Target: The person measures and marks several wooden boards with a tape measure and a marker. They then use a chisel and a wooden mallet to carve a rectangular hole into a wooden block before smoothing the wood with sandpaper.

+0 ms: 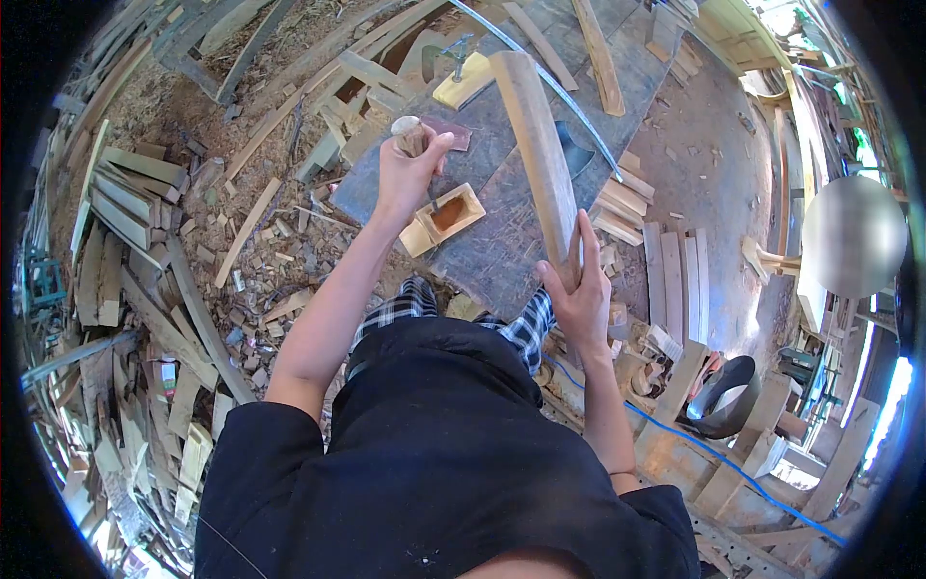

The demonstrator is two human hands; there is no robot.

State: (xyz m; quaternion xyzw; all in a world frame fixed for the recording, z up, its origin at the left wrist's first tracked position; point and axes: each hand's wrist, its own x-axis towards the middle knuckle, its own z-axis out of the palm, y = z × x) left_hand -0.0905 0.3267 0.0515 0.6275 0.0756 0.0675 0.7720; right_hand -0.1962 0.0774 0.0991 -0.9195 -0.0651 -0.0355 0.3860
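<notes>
My left hand (413,172) is closed around a chisel (409,135), its worn wooden handle sticking out above the fist. The blade points down into the hollow of a small pale wooden box (421,237) on the dark worktop (497,241). In my right hand (582,301) is a long, thick wooden mallet (532,130), gripped near its lower end and raised above the worktop, with its broad end pointing away from me. A flat brownish piece (449,133) lies beside my left hand.
At the worktop's far side are a clamp (461,56) on a yellowish block (465,83), a light blue strip (590,125) and loose wood strips (600,58). Stacked slats (672,280) stand at right. Offcuts litter the left ground. A blue hose (709,452) runs lower right.
</notes>
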